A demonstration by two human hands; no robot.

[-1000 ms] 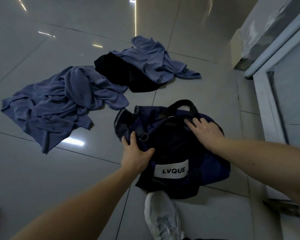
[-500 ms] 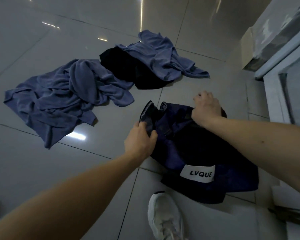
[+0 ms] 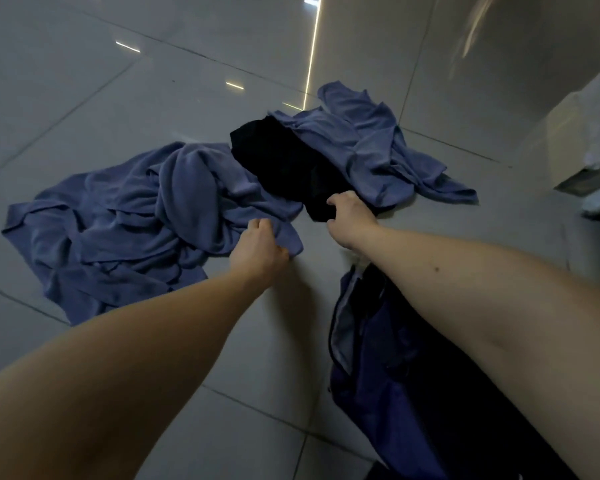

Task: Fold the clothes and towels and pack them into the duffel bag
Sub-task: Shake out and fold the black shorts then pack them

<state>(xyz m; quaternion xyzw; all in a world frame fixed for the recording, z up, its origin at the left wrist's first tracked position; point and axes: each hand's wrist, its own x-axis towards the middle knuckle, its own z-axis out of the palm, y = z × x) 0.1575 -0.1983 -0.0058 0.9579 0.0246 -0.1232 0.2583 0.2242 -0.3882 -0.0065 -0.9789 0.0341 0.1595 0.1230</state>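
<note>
- The left hand (image 3: 258,249) has its fingers curled tight on the near corner of the blue towel (image 3: 125,220). The rest of that towel sprawls in a crumpled heap toward 9 o'clock from the hand.
- The right hand (image 3: 349,216) is closed round the near edge of the black garment (image 3: 284,164), which lies bunched toward 11 o'clock from it.
- The far blue cloth (image 3: 368,143) lies partly over the black garment's far side, at about 1 o'clock from the right hand.
- The duffel bag (image 3: 388,368) lies slumped on the floor (image 3: 153,98) at 5 o'clock in the view, under the right forearm. Its mouth looks partly open, but how wide cannot be told.
- Nothing is folded or packed yet, so this looks like the very start of the task.
- Risk: two different pieces are gripped at once. Pulling both would bring two unfolded heaps together and tangle them near the bag.
- Risk: the black garment sits under the far blue cloth, so a tug on it would probably drag that cloth along or twist the two together.
- Risk: the towel is held only by one corner. Lifted like that it would hang in a rope, with folds trapped inside, and would need shaking out before it could be laid flat.
- Risk: the glossy floor lets cloth slide, so a piece being smoothed may creep unless one hand pins it.
- Risk: the bag is soft and collapsed and may close on itself during packing.
</note>
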